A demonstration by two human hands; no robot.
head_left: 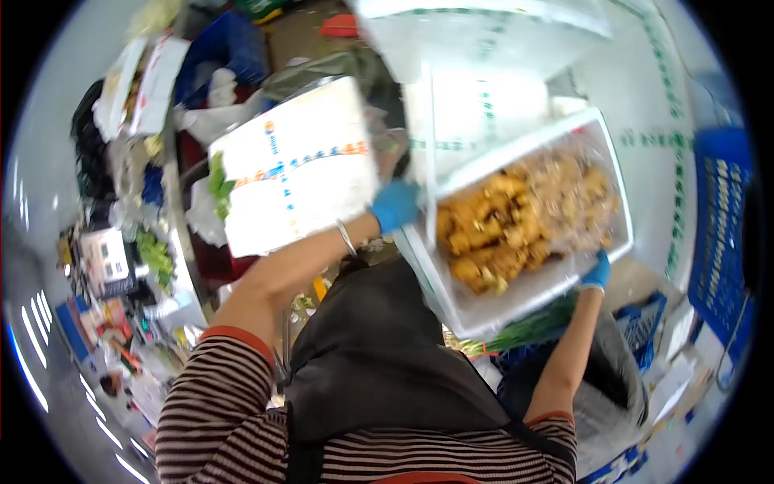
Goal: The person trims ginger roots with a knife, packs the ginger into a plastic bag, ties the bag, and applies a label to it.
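While blue-gloved fingers [597, 270] grasp its opposite edges, foam box [484, 310] between them, brown pieces [500, 218] inside

Bright fisheye view, black-edged.
We see light strips [88, 389] glowing left of the held foam box [470, 315]; lettering [486, 105] behind it blurs.

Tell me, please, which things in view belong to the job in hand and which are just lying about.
In the job:
- gloved left hand, by the box's left end
- gloved right hand, on its rim
- foam box
- knobbly brown food inside

Apparently just lying about:
- red object
- leafy greens, far left
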